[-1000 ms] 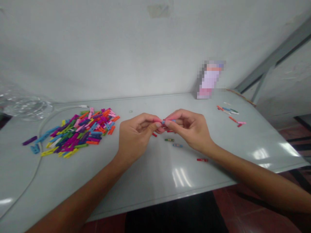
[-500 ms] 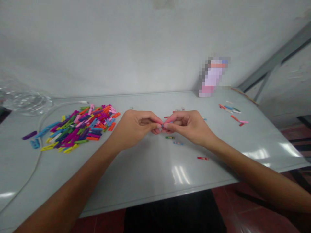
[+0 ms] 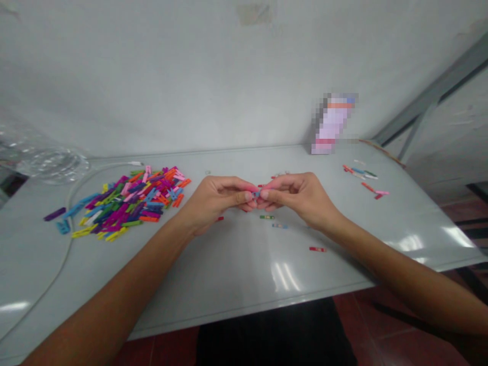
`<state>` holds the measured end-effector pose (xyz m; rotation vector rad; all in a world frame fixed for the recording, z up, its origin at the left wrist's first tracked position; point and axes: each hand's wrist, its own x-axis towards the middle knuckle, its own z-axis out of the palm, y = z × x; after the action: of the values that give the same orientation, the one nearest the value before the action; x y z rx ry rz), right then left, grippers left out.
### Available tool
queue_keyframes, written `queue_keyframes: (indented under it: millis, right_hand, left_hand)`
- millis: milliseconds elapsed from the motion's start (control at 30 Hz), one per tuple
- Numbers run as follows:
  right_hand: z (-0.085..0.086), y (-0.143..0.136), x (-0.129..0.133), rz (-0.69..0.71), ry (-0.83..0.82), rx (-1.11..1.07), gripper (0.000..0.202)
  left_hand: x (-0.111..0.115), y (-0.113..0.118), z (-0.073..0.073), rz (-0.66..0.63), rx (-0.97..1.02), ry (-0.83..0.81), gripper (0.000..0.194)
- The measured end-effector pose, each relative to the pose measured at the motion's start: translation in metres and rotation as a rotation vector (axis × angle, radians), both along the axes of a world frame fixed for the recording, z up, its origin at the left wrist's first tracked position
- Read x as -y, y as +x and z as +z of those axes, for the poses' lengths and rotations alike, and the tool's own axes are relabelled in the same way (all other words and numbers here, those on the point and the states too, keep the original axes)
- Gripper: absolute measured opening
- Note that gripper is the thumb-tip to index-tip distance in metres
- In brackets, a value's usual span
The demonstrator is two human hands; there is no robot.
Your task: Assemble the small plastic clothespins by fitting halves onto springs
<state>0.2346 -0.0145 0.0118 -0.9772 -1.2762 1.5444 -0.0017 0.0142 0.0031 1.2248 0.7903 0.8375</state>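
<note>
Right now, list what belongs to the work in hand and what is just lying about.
In the work, apparently:
small blue piece, pinched between left hand and right hand
colourful clip pile
green piece
nearest red piece

Probably just lying about:
white cable
clear plastic
pixelated object

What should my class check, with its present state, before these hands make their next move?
1. Left hand pinching the small blue piece: ok.
2. Right hand pinching it too: ok.
3. Small blue piece in full view: not ok, the hands hide most of it.
4. Its parts lined up: cannot tell.
5. Green clip lying on the table, apart from both hands: ok.
6. Colourful clip pile apart from both hands: ok.
</note>
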Motion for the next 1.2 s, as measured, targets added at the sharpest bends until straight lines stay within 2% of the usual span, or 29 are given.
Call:
queue_keyframes:
  millis: [367, 633, 867, 1200]
  right_hand:
    - [-0.004, -0.004, 0.003, -0.037, 0.001, 0.026, 0.037]
    - [-0.003, -0.003, 0.0, -0.055, 0.008, 0.001, 0.036]
    - [-0.005, 0.002, -0.005, 0.076, 0.025, -0.025, 0.036]
    - [-0.005, 0.004, -0.008, 0.065, 0.017, 0.051, 0.042]
  left_hand:
    - [0.005, 0.004, -0.001, 0.066, -0.045, 0.024, 0.029]
    - [0.007, 0.003, 0.007, 0.064, -0.059, 0.052, 0.033]
    - [0.004, 0.004, 0.004, 0.118, 0.013, 0.063, 0.026]
    - [0.006, 0.007, -0.001, 0.11, -0.047, 0.017, 0.028]
